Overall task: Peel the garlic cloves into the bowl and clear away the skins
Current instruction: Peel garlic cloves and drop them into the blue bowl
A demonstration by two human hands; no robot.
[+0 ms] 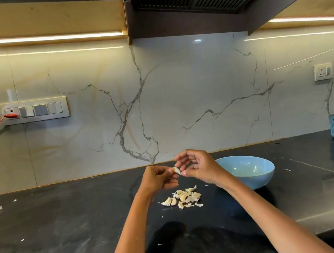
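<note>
head view: both hands [178, 172] pinch one garlic clove [175, 170]

From my feed the scene is evenly and fairly brightly lit. Warm light strips [44, 39] under the cabinets wash down the marble wall [180, 103], and a second strip [307, 19] glows on the right. A small white glare spot [197, 40] sits on the wall below the hood. The dark bench [68, 224] takes a dull sheen, with soft shadows under the forearms and beneath the bowl [250, 170]. I see wide-angle bending: the wall edge and cabinets curve toward the corners. Detail is slightly soft overall, softer at the edges
</note>
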